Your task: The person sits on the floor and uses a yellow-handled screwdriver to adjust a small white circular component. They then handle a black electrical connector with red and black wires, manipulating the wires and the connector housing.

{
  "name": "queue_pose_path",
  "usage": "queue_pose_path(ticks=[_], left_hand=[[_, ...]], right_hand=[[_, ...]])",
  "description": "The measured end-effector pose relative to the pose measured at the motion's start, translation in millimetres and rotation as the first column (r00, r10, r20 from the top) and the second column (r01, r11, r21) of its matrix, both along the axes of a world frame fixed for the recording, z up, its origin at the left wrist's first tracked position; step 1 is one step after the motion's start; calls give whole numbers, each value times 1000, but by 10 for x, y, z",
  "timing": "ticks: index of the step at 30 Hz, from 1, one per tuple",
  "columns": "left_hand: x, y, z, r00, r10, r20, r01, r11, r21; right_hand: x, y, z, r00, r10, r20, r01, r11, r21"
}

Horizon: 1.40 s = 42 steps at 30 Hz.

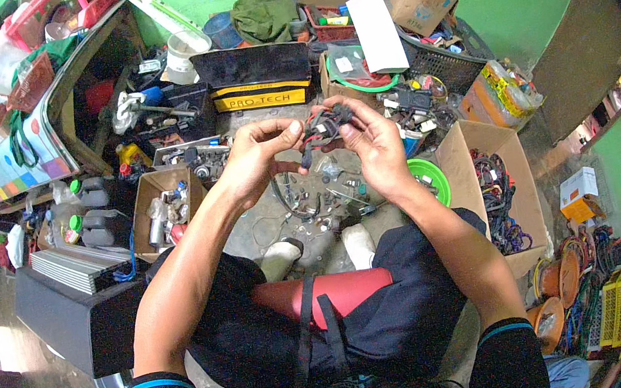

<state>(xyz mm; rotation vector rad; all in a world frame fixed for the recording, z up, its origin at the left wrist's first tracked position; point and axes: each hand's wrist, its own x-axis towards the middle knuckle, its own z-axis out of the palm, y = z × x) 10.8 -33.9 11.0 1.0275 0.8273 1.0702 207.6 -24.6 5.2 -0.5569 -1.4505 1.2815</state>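
Observation:
A small tangled bundle of black and red wires with dark connectors is held up in front of me, above the floor. My right hand grips it from the right, thumb in front and fingers behind. At its left side my left hand pinches the bundle's edge, with the thumb and fingertips bent toward it. The exact contact of the left fingertips is partly hidden. Below the hands, several small parts, cables and connectors lie scattered on the grey floor between my feet.
On the right stands an open cardboard box of wire bundles, beside a green basin. To the left are a smaller cardboard box of parts and a black case with a finned metal unit. A black-and-yellow toolbox stands ahead.

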Motion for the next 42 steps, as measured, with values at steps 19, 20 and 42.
queue_pose_path(ticks=[19, 20, 42], left_hand=[[527, 66, -191, 734, 115, -669, 186, 914, 360], [499, 99, -208, 677, 119, -726, 277, 873, 402], [100, 309, -175, 364, -164, -917, 585, 806, 88]], right_hand=[[820, 147, -358, 950, -26, 312, 94, 974, -205], [950, 206, -412, 920, -39, 389, 122, 974, -191], [4022, 717, -1448, 9, -672, 740, 901, 327, 286]])
